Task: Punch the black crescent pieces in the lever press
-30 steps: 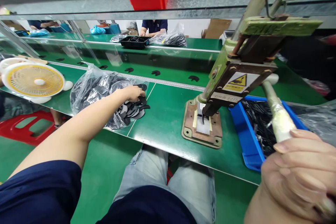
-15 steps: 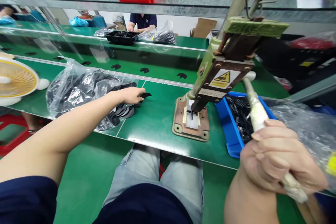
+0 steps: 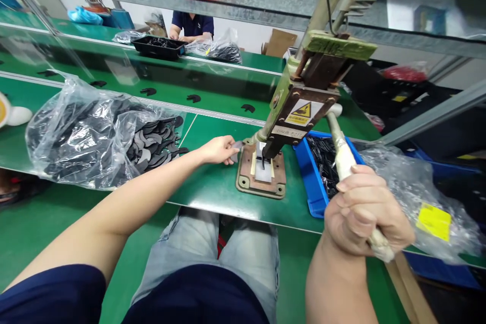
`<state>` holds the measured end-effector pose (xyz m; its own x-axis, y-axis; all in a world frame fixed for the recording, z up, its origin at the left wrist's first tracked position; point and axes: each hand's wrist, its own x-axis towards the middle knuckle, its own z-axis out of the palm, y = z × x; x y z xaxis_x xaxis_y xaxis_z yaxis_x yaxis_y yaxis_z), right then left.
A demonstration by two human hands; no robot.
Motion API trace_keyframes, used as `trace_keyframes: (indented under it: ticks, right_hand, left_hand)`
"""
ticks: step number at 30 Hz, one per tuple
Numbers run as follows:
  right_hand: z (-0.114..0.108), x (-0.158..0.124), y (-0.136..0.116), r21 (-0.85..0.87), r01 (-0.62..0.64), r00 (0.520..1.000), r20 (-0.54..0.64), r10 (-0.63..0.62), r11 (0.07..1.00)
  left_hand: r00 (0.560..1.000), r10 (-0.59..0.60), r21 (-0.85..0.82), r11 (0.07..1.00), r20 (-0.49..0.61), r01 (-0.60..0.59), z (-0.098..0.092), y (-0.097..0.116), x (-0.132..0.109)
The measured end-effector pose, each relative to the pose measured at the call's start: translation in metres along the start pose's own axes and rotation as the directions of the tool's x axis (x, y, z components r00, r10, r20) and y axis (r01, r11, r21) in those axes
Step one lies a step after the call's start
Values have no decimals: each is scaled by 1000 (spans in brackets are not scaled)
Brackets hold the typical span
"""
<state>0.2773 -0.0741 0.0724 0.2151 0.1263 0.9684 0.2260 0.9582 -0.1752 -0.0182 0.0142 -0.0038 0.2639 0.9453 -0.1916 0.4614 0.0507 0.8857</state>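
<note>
My left hand (image 3: 222,150) pinches a flat, curved dark piece (image 3: 237,151) just left of the press base. A green hand press (image 3: 299,96) stands on the bench, its narrow tool lowered over a small metal plate (image 3: 263,171) on the base. My right hand (image 3: 370,211) is wrapped around the press's long lever handle (image 3: 343,154), which has a pale wrapping. Left of my left hand, many similar curved black pieces (image 3: 154,144) spill from a clear plastic bag (image 3: 81,134).
A blue bin (image 3: 311,182) of black parts stands right of the press, beside clear plastic with a yellow label (image 3: 435,221). Behind, black pieces (image 3: 193,98) lie spaced along a green strip. Across it a person (image 3: 192,25) sits near a black tray (image 3: 158,47). A metal shelf (image 3: 258,7) crosses above.
My left hand has moved right from the pile to the press base, carrying the curved piece. My right hand still grips the lever. The view has shifted a little to the right.
</note>
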Motion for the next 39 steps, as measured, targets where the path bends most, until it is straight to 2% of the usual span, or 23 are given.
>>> trace_keyframes:
  ticks: [2, 3, 7, 11, 16, 20, 25, 29, 35, 39]
  right_hand:
    - [1, 0, 1, -2, 3, 1000, -15, -3, 1000]
    - [1, 0, 1, -6, 1, 1000, -23, -1, 1000]
    - [0, 0, -2, -13, -3, 1000, 1, 3, 1000]
    - [-1, 0, -7, -38, -50, 999, 16, 51, 998]
    - [1, 0, -11, -54, -76, 997, 0, 76, 996]
    - [4, 1, -13, -66, -86, 996, -10, 85, 994]
    - [5, 1, -13, -92, -86, 996, -5, 85, 992]
    - [4, 0, -13, -97, -73, 997, -9, 73, 993]
    - [5, 2, -13, -95, -80, 997, -2, 80, 992]
    - [5, -1, -12, -84, -70, 998, -17, 68, 994]
  left_hand:
    - [1000, 2, -177, 984, 21, 1, 7, 5, 3]
    - [1000, 17, -215, 977, 25, -11, 12, 8, 5]
    - [996, 87, -150, 985, -17, -88, 34, 9, 17]
    - [999, 50, -120, 992, 0, -50, 45, 6, 25]
    - [999, 19, -161, 987, 36, -13, 43, 7, 28]
    - [994, -47, -241, 968, 100, 70, 41, 9, 29]
    - [981, -105, -265, 953, 165, 147, 38, 15, 31]
    - [975, -114, -229, 961, 190, 157, 35, 20, 32]
    - [983, -86, -133, 985, 165, 109, 36, 25, 31]
    - [953, -220, -154, 955, 210, 255, 35, 32, 30]
